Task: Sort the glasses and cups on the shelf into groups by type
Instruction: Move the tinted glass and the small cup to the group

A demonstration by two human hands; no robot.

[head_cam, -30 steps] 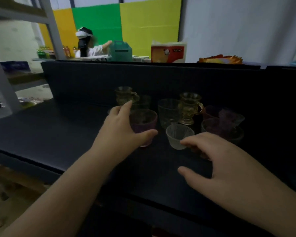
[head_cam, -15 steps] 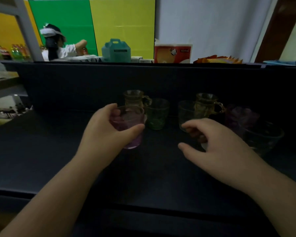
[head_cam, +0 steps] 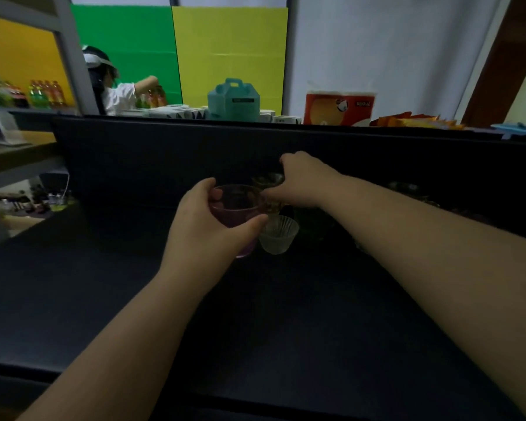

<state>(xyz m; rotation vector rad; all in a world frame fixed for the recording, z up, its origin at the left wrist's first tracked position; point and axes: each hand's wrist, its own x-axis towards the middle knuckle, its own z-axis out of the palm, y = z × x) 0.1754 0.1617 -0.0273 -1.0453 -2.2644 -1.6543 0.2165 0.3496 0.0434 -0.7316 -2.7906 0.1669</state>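
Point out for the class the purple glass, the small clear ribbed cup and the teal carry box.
purple glass [head_cam: 236, 208], head view, on its front wall below the rim.
small clear ribbed cup [head_cam: 278, 235], head view, on its ribbed side.
teal carry box [head_cam: 234, 101], head view, on its front face.

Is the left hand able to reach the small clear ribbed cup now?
Probably not directly: the left hand grips the purple glass. The ribbed cup stands uncovered right beside that glass, so it is near once the hand is free.
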